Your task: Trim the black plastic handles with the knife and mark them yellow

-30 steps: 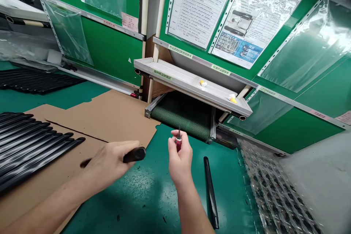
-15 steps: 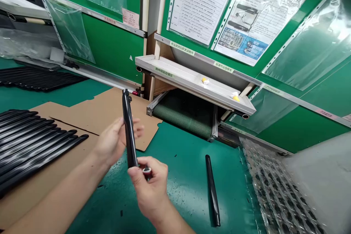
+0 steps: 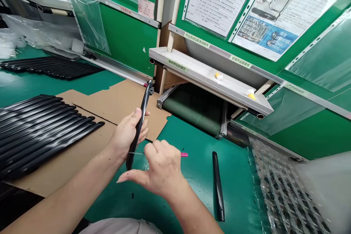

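Note:
My left hand [image 3: 127,135] is shut around a long, glossy black moulded bar [image 3: 139,124], which stands tilted with its forked end up. My right hand [image 3: 160,166] is close to the bar's lower part and grips a pink-handled steel pick [image 3: 183,154]. The pink handle sticks out to the right, and the thin shaft reaches left to the bar. Whether the tip touches the bar, I cannot tell. A similar black bar [image 3: 218,186] lies alone on the green mat [image 3: 189,135] to the right.
Many black bars lie side by side on a brown cardboard sheet [image 3: 115,106] at left, with more behind on the bench. Ahead stand a green conveyor belt [image 3: 192,109] and a metal shelf [image 3: 211,80]. Bubble wrap [image 3: 282,190] lies at right.
The bar has tilted, with its lower end swung left. My right hand has moved down and right, and the pick now lies nearly level. The whole view has shifted slightly.

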The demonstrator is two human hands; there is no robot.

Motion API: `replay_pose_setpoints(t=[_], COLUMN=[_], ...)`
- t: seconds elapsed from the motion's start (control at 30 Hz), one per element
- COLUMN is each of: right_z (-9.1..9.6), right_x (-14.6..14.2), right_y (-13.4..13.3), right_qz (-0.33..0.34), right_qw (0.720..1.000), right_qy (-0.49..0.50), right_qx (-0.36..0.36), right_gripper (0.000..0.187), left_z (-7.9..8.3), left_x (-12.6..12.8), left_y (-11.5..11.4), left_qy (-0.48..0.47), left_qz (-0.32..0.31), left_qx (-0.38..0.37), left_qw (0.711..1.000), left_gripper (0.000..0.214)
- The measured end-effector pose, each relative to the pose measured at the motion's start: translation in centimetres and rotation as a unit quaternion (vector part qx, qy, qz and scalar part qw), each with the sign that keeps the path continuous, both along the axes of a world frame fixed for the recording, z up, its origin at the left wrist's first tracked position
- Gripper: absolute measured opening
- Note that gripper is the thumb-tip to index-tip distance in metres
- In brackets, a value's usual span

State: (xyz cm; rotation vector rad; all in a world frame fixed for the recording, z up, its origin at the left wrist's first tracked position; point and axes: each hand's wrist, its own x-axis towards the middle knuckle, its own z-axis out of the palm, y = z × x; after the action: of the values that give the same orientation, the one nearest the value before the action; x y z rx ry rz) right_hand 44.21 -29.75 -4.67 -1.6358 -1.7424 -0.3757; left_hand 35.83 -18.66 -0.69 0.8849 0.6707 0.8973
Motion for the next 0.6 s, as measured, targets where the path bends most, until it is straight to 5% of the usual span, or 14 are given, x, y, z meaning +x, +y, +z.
replay_pose_setpoints(t=[0.2, 0.3, 0.43, 0.6], right_z=[-0.7, -0.7, -1.0, -1.7], right_x=[-1.3, -0.8, -0.3, -1.1], right_y=[-2.5, -3.2, -3.1, -2.5], right_qz=[0.069, 0.066, 0.042, 0.026], right_qw=[0.997, 0.983, 0.932, 0.935], right_qy=[0.020, 0.167, 0.359, 0.345], right_qx=[-0.019, -0.027, 0.010, 0.074], right_gripper=[0.069, 0.053, 0.019, 0.008], left_z=[-0.1, 0.0, 0.2, 0.3], left_x=[-0.1, -0.1, 0.0, 0.1], left_y=[0.4, 0.4, 0.1, -0.5], left_qy=[0.003, 0.000, -0.001, 0.002], left_qz=[0.013, 0.015, 0.015, 0.011], left_qx=[-0.017, -0.015, -0.011, -0.022], left_qw=[1.000, 1.000, 1.000, 1.000], left_gripper=[0.030, 0.032, 0.035, 0.033])
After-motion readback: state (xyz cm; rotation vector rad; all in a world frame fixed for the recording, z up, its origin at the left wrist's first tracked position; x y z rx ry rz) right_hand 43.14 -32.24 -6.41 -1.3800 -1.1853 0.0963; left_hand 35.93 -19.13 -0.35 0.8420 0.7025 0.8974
